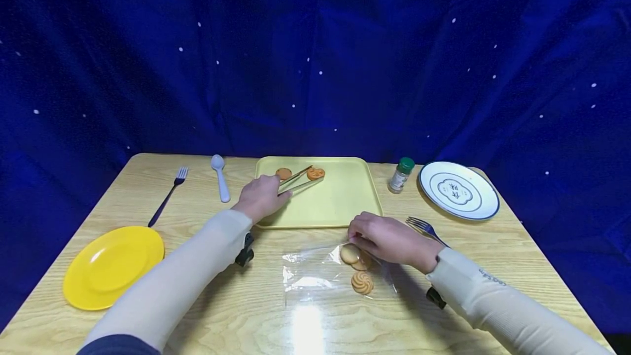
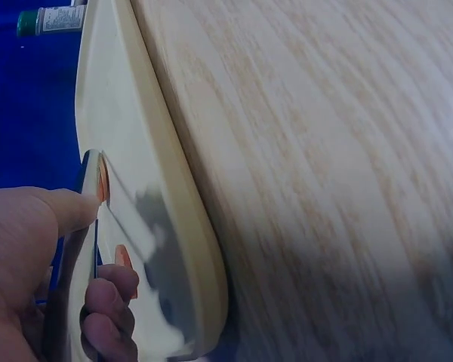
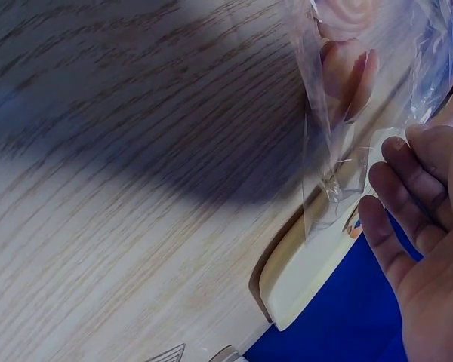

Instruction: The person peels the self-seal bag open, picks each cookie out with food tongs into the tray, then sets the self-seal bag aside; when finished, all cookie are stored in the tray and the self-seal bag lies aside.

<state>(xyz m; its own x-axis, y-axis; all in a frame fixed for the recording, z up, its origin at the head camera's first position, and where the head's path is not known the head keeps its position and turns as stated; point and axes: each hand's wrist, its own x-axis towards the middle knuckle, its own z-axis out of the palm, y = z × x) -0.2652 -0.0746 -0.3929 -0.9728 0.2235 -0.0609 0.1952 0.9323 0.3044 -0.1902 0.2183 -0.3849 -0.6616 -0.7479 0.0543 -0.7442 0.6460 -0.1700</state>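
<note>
My left hand [image 1: 263, 197] grips a pair of metal tongs [image 1: 302, 185] over the left part of the pale yellow tray [image 1: 345, 201]. The tongs' tips lie on either side of a pretzel-shaped cookie [image 1: 316, 173]; whether they touch it I cannot tell. A round brown cookie [image 1: 283, 173] lies on the tray behind the tongs. In front of the tray, my right hand [image 1: 389, 238] pinches the edge of a clear plastic bag [image 1: 310, 275]. Inside the bag are a swirl cookie [image 1: 362, 282] and plain round cookies [image 1: 350, 254], partly overlapping.
At left are a yellow plate [image 1: 113, 267], a dark-handled fork [image 1: 167, 196] and a pale spoon [image 1: 221, 178]. A green-capped shaker [image 1: 401, 175] and a white plate with a blue rim [image 1: 458, 190] stand at right. Another fork [image 1: 426, 229] lies partly behind my right hand.
</note>
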